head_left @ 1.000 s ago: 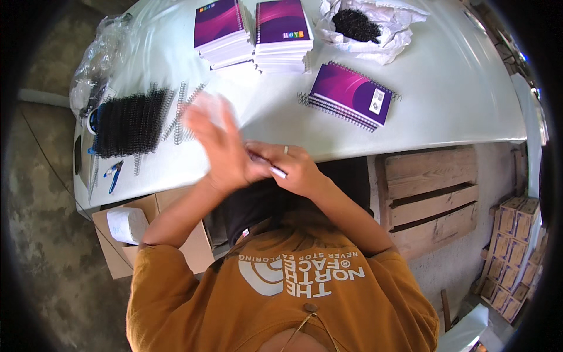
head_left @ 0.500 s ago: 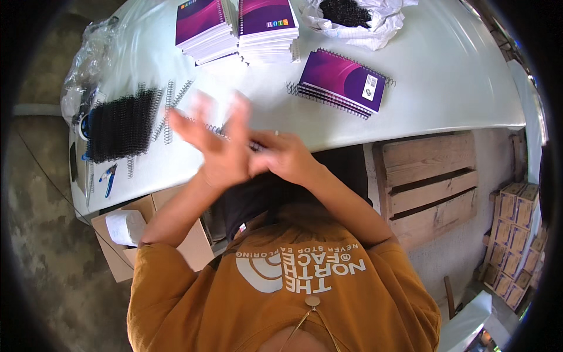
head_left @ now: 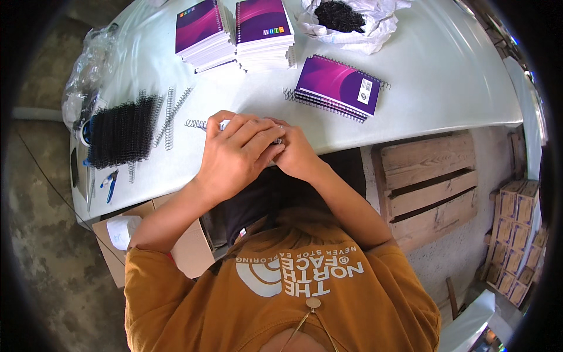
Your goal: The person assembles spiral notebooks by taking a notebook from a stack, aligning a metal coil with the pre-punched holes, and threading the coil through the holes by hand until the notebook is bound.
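At the near edge of the white table [head_left: 446, 88], both hands meet over one small item. Left hand [head_left: 234, 155] lies palm-down, fingers [head_left: 249, 126] curled and closed over it; right hand [head_left: 296, 154] presses in from the other side, fingers bent, touching the left. What they grip is mostly hidden: only a short length of metal spiral coil [head_left: 196, 124] pokes out just left of the left fingertips, plus a sliver of white edge beneath them. Whether a notebook block sits under the palms cannot be told.

Beyond the fingers, right: one bound purple spiral notebook [head_left: 338, 88] lies flat, coil fitted. Judged done.

Farther beyond the fingers: two stacks of purple notebooks [head_left: 234, 29]; whether these are bound yet is unclear.

Left of the fingers: a bundle of black coils [head_left: 120, 132] and loose silver coils [head_left: 170, 117], unused. Blue-handled pliers [head_left: 109, 183] beside them.

Judgement: early; one finished, much supply remaining.
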`<state>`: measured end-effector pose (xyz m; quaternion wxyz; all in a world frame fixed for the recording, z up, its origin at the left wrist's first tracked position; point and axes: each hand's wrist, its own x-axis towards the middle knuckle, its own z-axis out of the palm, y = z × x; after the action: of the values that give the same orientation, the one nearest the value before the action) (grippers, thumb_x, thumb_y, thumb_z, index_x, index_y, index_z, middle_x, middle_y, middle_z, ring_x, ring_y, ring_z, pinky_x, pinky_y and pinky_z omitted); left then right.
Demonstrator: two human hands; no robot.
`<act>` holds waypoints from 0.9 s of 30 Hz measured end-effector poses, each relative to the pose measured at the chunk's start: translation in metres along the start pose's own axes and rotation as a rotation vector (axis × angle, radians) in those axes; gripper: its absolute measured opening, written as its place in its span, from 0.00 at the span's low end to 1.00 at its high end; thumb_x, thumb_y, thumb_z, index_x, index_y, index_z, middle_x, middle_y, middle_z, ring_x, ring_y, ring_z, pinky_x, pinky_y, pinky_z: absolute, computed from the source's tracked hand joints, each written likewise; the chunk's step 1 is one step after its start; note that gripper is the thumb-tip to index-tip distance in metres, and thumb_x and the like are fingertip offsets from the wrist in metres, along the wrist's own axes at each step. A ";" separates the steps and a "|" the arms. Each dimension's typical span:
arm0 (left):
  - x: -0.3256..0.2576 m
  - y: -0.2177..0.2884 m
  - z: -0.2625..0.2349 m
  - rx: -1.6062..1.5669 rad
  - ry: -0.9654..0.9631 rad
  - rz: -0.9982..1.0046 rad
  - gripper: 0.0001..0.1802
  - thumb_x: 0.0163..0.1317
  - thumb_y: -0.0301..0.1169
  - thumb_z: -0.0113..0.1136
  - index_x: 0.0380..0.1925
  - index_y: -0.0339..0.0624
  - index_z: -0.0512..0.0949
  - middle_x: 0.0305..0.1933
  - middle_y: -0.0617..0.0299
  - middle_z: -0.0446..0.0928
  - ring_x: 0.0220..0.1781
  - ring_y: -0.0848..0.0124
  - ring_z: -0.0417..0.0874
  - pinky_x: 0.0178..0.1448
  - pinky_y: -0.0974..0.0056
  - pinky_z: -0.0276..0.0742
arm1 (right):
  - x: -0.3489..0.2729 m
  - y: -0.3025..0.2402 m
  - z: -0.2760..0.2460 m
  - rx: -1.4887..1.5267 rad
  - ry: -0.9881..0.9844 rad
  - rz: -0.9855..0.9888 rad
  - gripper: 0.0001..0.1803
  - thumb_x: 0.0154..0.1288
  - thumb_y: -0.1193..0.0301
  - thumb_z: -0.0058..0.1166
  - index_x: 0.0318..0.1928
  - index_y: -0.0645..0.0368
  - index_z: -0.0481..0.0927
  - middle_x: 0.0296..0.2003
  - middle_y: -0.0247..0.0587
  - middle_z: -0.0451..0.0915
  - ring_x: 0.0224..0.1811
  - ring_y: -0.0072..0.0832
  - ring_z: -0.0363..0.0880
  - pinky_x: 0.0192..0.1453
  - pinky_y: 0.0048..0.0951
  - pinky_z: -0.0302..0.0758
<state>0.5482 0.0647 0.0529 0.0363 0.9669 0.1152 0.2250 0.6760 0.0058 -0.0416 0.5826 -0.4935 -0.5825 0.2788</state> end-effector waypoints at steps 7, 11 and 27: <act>0.025 -0.014 -0.027 -0.003 -0.148 0.118 0.13 0.49 0.27 0.63 0.37 0.47 0.78 0.40 0.66 0.78 0.41 0.68 0.78 0.51 0.61 0.63 | 0.002 -0.011 -0.006 0.008 -0.042 0.102 0.12 0.54 0.74 0.56 0.40 0.65 0.77 0.38 0.51 0.80 0.44 0.51 0.76 0.51 0.44 0.71; 0.023 -0.005 -0.023 -0.238 -0.235 -0.063 0.11 0.52 0.26 0.61 0.37 0.45 0.77 0.38 0.61 0.78 0.43 0.62 0.77 0.51 0.59 0.64 | 0.003 -0.022 -0.010 0.158 -0.033 0.215 0.14 0.55 0.73 0.57 0.43 0.64 0.75 0.38 0.51 0.79 0.42 0.51 0.75 0.47 0.43 0.72; 0.025 -0.006 -0.021 -0.104 -0.174 -0.072 0.17 0.45 0.34 0.70 0.38 0.46 0.79 0.33 0.61 0.79 0.35 0.63 0.79 0.49 0.61 0.67 | -0.004 -0.031 -0.020 0.050 -0.064 0.275 0.14 0.58 0.74 0.55 0.44 0.63 0.70 0.36 0.54 0.76 0.41 0.53 0.74 0.49 0.42 0.69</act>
<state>0.5591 0.0767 0.0819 0.1041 0.9748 0.1342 0.1445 0.6868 -0.0138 -0.0121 0.5321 -0.5447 -0.5207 0.3861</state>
